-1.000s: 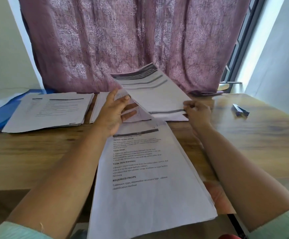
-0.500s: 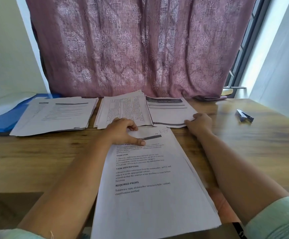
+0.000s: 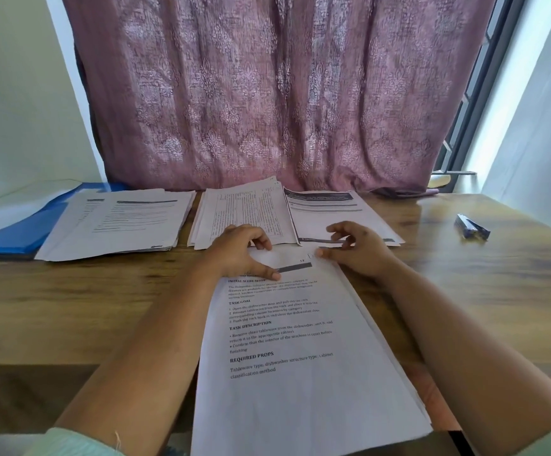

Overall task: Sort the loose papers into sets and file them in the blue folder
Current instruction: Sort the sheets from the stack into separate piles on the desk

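Note:
A near stack of printed papers lies in front of me and overhangs the table's front edge. My left hand holds its far edge, thumb flat on the top sheet and fingers curled over the edge. At the stack's far right corner, my right hand pinches the top sheet. Three sorted piles lie along the back: a left pile, a middle pile and a right pile. The blue folder lies open at the far left, partly under the left pile.
The wooden table carries a small dark blue object at the right, possibly a stapler. A mauve curtain hangs behind the piles, with a window frame to its right.
The lifted sheets were laid down on the middle and right piles. Both hands then came back to the near stack, the right moving from the right pile to the stack's corner.

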A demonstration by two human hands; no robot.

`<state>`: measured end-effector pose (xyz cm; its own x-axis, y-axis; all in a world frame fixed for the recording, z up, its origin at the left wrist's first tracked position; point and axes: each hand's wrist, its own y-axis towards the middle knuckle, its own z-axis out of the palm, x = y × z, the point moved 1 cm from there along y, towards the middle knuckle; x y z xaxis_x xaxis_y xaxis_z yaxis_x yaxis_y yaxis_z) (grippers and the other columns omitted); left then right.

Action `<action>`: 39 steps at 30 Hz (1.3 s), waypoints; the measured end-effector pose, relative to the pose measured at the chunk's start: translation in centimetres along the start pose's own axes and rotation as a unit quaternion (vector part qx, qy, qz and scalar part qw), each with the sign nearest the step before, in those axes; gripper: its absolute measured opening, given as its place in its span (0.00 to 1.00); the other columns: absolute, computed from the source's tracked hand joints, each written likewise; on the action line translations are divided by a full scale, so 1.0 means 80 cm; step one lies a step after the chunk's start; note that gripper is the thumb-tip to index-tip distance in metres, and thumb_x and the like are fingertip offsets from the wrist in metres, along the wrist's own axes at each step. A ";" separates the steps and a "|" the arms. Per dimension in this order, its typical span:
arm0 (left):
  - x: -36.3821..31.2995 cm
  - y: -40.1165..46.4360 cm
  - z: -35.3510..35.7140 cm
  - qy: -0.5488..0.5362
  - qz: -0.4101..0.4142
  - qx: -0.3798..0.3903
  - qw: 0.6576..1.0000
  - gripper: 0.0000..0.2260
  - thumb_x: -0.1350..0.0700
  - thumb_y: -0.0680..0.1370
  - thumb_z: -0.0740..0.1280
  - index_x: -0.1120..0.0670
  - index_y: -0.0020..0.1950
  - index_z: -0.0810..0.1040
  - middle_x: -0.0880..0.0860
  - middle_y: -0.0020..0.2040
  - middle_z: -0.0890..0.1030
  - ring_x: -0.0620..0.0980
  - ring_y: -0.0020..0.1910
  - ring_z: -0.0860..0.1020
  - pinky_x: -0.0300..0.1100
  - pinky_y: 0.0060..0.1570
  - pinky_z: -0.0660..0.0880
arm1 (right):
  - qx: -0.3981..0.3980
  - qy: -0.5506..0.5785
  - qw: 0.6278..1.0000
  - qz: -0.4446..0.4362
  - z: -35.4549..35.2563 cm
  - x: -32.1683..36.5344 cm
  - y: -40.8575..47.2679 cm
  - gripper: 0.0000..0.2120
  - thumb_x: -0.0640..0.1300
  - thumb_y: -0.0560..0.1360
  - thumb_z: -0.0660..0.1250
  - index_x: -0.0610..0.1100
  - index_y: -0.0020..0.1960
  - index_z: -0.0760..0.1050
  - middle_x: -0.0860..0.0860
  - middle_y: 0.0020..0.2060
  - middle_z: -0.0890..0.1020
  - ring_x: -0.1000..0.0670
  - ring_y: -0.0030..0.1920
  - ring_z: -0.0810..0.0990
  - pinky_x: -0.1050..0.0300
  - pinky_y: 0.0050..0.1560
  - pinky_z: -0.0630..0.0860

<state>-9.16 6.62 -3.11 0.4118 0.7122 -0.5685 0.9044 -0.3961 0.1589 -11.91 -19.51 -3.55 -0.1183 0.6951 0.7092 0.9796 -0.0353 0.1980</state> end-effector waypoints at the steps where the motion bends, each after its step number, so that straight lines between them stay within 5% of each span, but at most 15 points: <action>1: 0.000 0.000 0.000 0.000 0.001 -0.003 1.000 0.29 0.41 0.57 0.82 0.44 0.53 0.77 0.43 0.51 0.75 0.47 0.56 0.70 0.45 0.56 0.72 | 0.030 0.001 1.000 0.003 0.002 0.002 -0.001 0.33 0.59 0.63 0.78 0.52 0.65 0.73 0.55 0.53 0.78 0.53 0.50 0.76 0.61 0.51 0.73; 8: -0.009 0.000 -0.004 -0.049 0.011 -0.014 0.999 0.20 0.53 0.64 0.81 0.51 0.54 0.83 0.47 0.50 0.82 0.46 0.51 0.79 0.46 0.57 0.77 | 0.070 0.054 0.996 -0.023 0.001 0.008 -0.005 0.41 0.52 0.61 0.81 0.53 0.71 0.67 0.54 0.54 0.80 0.53 0.57 0.78 0.57 0.57 0.77; 13: -0.010 -0.003 -0.016 -0.138 0.001 -0.062 0.988 0.13 0.54 0.67 0.80 0.52 0.50 0.84 0.47 0.46 0.84 0.44 0.46 0.81 0.41 0.50 0.79 | 0.126 0.129 0.984 -0.007 -0.008 0.010 -0.010 0.42 0.45 0.60 0.82 0.53 0.70 0.67 0.48 0.49 0.84 0.48 0.49 0.85 0.45 0.57 0.80; 19: -0.007 -0.005 -0.022 -0.214 0.011 -0.076 0.974 0.10 0.55 0.71 0.76 0.53 0.52 0.83 0.47 0.49 0.85 0.44 0.47 0.82 0.35 0.45 0.78 | 0.252 0.150 0.956 0.018 -0.018 0.019 -0.030 0.22 0.36 0.68 0.77 0.41 0.60 0.77 0.46 0.52 0.85 0.44 0.52 0.84 0.44 0.54 0.80; 22: -0.005 -0.003 -0.024 -0.166 -0.003 -0.190 0.968 0.20 0.50 0.74 0.74 0.51 0.65 0.76 0.46 0.60 0.78 0.43 0.57 0.75 0.38 0.57 0.71 | 0.171 0.208 0.963 0.020 -0.015 0.022 -0.025 0.15 0.40 0.71 0.74 0.39 0.57 0.80 0.44 0.50 0.85 0.42 0.50 0.85 0.46 0.51 0.81; 25: 0.003 -0.006 -0.033 -0.131 -0.078 -0.293 0.944 0.39 0.34 0.69 0.73 0.49 0.74 0.64 0.47 0.68 0.71 0.48 0.66 0.68 0.48 0.68 0.65 | 0.099 0.231 0.968 0.013 -0.021 0.032 -0.010 0.11 0.44 0.74 0.72 0.42 0.55 0.81 0.45 0.49 0.86 0.44 0.47 0.86 0.49 0.50 0.81; 27: 0.000 -0.023 -0.044 -0.279 -0.114 -0.278 0.912 0.46 0.30 0.63 0.74 0.45 0.74 0.59 0.48 0.68 0.73 0.50 0.67 0.71 0.54 0.65 0.71 | 0.083 0.237 0.968 0.019 -0.026 0.038 0.005 0.09 0.44 0.75 0.70 0.43 0.55 0.81 0.45 0.48 0.86 0.46 0.45 0.86 0.49 0.51 0.81; 28: -0.004 -0.035 -0.048 -0.372 -0.117 -0.243 0.888 0.43 0.36 0.66 0.76 0.45 0.74 0.59 0.48 0.65 0.76 0.50 0.65 0.74 0.52 0.60 0.74 | 0.073 0.234 0.969 0.019 -0.029 0.044 0.013 0.09 0.43 0.76 0.70 0.42 0.55 0.81 0.45 0.48 0.86 0.47 0.43 0.86 0.49 0.50 0.81; 30: -0.009 -0.064 -0.051 -0.484 -0.111 -0.134 0.857 0.33 0.51 0.71 0.76 0.52 0.71 0.65 0.50 0.57 0.82 0.53 0.58 0.79 0.48 0.52 0.78 | 0.047 0.215 0.975 0.017 -0.035 0.062 0.026 0.10 0.43 0.76 0.70 0.40 0.56 0.81 0.45 0.48 0.86 0.46 0.43 0.85 0.50 0.51 0.81; 32: -0.006 -0.091 -0.052 -0.514 -0.099 -0.009 0.852 0.28 0.57 0.70 0.77 0.55 0.68 0.71 0.55 0.59 0.83 0.56 0.60 0.79 0.55 0.59 0.77 | 0.013 0.195 0.981 0.020 -0.034 0.087 0.037 0.12 0.43 0.77 0.69 0.39 0.59 0.79 0.44 0.52 0.84 0.46 0.44 0.83 0.54 0.46 0.80; 34: 0.003 -0.107 -0.057 -0.531 -0.078 0.037 0.843 0.28 0.64 0.70 0.75 0.56 0.68 0.72 0.57 0.61 0.81 0.56 0.62 0.78 0.56 0.65 0.73 | -0.035 0.155 0.987 0.022 -0.023 0.113 0.051 0.15 0.45 0.77 0.69 0.42 0.62 0.77 0.45 0.53 0.83 0.46 0.46 0.82 0.56 0.45 0.78; 39: 0.056 -0.126 -0.104 -0.519 -0.140 -0.181 0.823 0.33 0.66 0.66 0.76 0.57 0.68 0.69 0.57 0.59 0.81 0.56 0.58 0.79 0.53 0.59 0.77 | 0.015 0.166 0.986 0.006 0.046 0.184 0.053 0.43 0.47 0.64 0.80 0.48 0.71 0.59 0.46 0.56 0.76 0.44 0.55 0.78 0.44 0.56 0.79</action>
<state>-15.53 18.64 -0.52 0.0338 -0.2081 -0.9775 0.9991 0.0309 0.0280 -8.90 -6.76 5.26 -0.1481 0.4219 0.8944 0.9851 -0.0171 0.1712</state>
